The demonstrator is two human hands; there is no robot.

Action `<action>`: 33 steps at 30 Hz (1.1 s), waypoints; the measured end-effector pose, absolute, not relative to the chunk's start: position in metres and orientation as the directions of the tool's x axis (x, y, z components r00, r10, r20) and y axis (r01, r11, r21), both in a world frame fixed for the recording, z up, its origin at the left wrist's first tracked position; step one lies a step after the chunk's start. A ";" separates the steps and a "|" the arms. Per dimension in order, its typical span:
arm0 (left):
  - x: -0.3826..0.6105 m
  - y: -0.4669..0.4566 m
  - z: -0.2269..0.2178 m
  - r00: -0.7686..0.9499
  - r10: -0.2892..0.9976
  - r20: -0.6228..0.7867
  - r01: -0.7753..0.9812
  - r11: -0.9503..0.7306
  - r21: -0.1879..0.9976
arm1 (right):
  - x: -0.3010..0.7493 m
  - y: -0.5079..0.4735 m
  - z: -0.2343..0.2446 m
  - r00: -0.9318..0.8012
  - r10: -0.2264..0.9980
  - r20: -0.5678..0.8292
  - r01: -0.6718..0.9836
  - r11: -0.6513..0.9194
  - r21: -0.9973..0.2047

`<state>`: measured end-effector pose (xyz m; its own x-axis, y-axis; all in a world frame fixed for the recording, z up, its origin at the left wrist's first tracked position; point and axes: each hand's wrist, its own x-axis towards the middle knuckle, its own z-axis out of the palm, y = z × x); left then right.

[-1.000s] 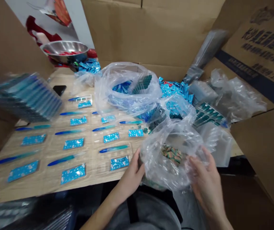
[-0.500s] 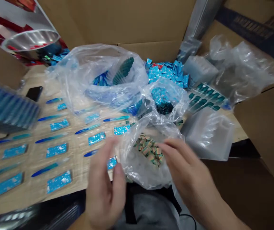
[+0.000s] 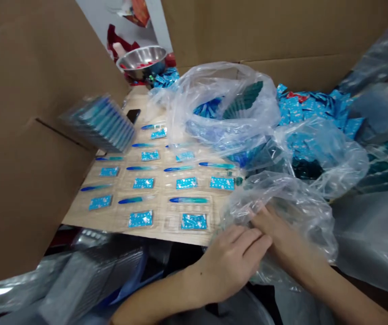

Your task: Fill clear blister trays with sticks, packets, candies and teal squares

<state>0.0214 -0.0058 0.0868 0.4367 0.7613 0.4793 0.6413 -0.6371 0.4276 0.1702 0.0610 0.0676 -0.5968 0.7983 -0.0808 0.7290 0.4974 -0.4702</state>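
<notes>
A small clear plastic bag lies at the table's near edge on the right. My right hand reaches inside it, fingers together and partly veiled by the plastic. My left hand lies against the bag's mouth beside the right hand, its fingers stretched forward and touching the plastic. What the right fingers hold, if anything, is hidden. Clear trays with blue pens and blue foil packets cover the wooden table to the left.
A large clear bag of blue and teal items stands behind. Loose blue packets pile at the back right. A tilted stack of filled trays, a black phone and a steel bowl sit at the left. Cardboard walls surround the table.
The view has swung to the left. Both hands have dropped from holding the small bag open; the right hand now reaches inside it and the left rests at its mouth.
</notes>
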 end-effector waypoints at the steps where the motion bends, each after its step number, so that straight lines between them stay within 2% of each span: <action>1: 0.020 -0.005 0.086 0.425 0.758 0.495 0.634 -0.639 0.435 | 0.171 0.060 0.068 -0.610 0.785 -0.107 0.726 0.500 -0.472; 4: 0.017 -0.002 0.085 0.403 0.748 0.528 0.630 -0.645 0.433 | 0.173 0.058 0.065 -0.602 0.789 -0.118 0.741 0.498 -0.451; 8: 0.014 -0.002 0.086 0.364 0.767 0.528 0.623 -0.622 0.475 | 0.181 0.054 0.061 -0.610 0.785 -0.110 0.724 0.495 -0.481; 12: 0.010 -0.001 0.089 0.289 0.827 0.482 0.549 -0.555 0.625 | 0.197 0.050 0.074 -0.612 0.790 0.012 0.653 0.515 -0.555; 14: 0.009 0.001 0.093 0.249 0.881 0.401 0.503 -0.472 0.724 | 0.202 0.048 0.085 -0.531 0.841 0.104 0.625 0.471 -0.623; 16: 0.009 0.005 0.096 0.218 0.916 0.336 0.435 -0.400 0.807 | 0.203 0.046 0.096 -0.375 0.918 0.124 0.589 0.340 -0.733; 18: 0.011 0.009 0.100 0.199 0.931 0.307 0.362 -0.360 0.860 | 0.200 0.046 0.106 -0.258 0.964 0.068 0.499 0.193 -0.845; 20: 0.012 0.013 0.102 0.177 0.938 0.298 0.310 -0.340 0.888 | 0.195 0.046 0.115 -0.240 0.970 -0.033 0.408 0.070 -0.910; 26: 0.016 0.021 0.104 0.116 0.974 0.195 0.284 -0.220 0.933 | 0.188 0.046 0.132 -0.263 0.929 -0.261 0.138 -0.232 -0.963; 29: 0.018 0.025 0.108 0.095 0.987 0.132 0.271 -0.154 0.950 | 0.189 0.044 0.132 -0.265 0.917 -0.300 0.037 -0.301 -0.953; 33: 0.024 0.026 0.112 0.042 0.998 0.046 0.188 -0.054 0.981 | 0.195 0.039 0.127 -0.234 0.928 -0.289 -0.027 -0.303 -0.953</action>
<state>0.0239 0.0261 0.1118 0.0424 0.9980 0.0463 0.1876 -0.0535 0.9808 0.1947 0.0386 0.1268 -0.2344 0.9282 -0.2890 -0.0266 -0.3033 -0.9525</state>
